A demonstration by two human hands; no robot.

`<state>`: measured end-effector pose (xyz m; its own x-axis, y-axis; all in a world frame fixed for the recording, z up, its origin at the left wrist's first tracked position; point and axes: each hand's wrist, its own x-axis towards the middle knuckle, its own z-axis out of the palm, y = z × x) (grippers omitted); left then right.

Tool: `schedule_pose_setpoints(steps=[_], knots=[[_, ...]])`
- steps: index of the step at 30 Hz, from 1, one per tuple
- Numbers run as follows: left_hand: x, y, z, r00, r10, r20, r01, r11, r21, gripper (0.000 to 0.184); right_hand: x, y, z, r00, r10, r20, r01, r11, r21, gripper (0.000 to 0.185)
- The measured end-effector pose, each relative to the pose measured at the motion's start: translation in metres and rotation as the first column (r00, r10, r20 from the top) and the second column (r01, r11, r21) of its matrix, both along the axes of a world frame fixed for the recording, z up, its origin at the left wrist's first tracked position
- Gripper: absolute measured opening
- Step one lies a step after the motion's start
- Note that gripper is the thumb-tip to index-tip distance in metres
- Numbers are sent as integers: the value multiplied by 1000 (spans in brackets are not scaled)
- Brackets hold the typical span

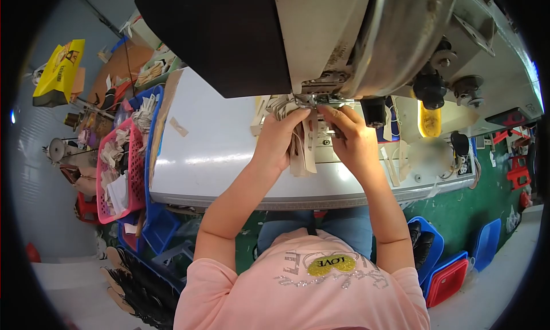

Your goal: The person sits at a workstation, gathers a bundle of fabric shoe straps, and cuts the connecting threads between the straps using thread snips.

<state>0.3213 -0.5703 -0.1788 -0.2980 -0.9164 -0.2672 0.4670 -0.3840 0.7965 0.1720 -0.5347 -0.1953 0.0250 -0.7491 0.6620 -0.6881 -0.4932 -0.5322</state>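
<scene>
A sewing machine point(321, 49) rises in front of me, its presser foot point(312, 99) low over the bed. My left hand point(278, 138) is closed around a bundle of flat beige strips point(303, 152), which hang down from the foot area toward the table's front. Thumb and fingertips of that hand reach close to the foot. On the other side, my right hand point(352, 136) has its fingers bent and drawn together, with the fingertips right beside the foot. What lies between those fingers is hidden from this angle.
The white machine table point(212, 146) extends left and bears one small beige scrap point(178, 127). A pink basket point(137, 169) full of pieces stands at its left. A yellow tray point(429, 121) and more beige strips point(395, 164) lie right. Blue and red bins point(450, 284) sit on the floor.
</scene>
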Motion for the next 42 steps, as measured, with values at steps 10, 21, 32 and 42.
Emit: schedule_pose_setpoints(steps=[10, 21, 32, 42], knots=[[2, 40, -12, 989, 83, 124, -76, 995, -61, 15, -4, 4, 6, 997, 12, -80, 0, 989, 145, 48], [12, 46, -30, 989, -47, 140, 59, 995, -82, 14, -3, 4, 4, 1000, 28, 4, -28, 988, 150, 49], [-5, 39, -14, 964, 174, 200, -141, 976, -167, 15, -5, 2, -1, 999, 35, 12, -37, 989, 145, 49], [-5, 38, -22, 984, 123, 126, -106, 986, -132, 16, -7, 2, -1, 999, 41, -16, -37, 986, 162, 44]])
